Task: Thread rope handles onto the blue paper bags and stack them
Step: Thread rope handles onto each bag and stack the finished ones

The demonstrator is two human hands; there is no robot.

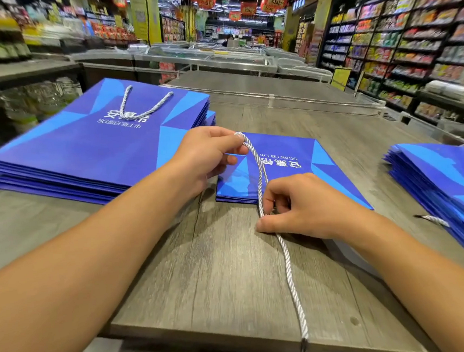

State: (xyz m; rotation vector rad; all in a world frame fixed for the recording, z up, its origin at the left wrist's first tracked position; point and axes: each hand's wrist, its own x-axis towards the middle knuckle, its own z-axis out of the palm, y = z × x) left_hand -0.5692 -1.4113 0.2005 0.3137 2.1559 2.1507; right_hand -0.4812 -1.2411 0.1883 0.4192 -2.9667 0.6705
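With the left hand (209,155) pinching the rope (262,184) at 12 o'clock and the right hand (298,209) pinching it at the bag (289,168), feed the tip straight, keeping tension.

A flat blue paper bag (283,165) lies centre; a white twisted rope (262,184) arcs over its near-left corner.

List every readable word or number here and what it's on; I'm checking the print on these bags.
"5G", upside down, with blurred white characters: top bag of the left stack.
"5G", sideways, among unclear characters: middle bag.
Red hanging signs: too blurred.
Shelf goods: too small.
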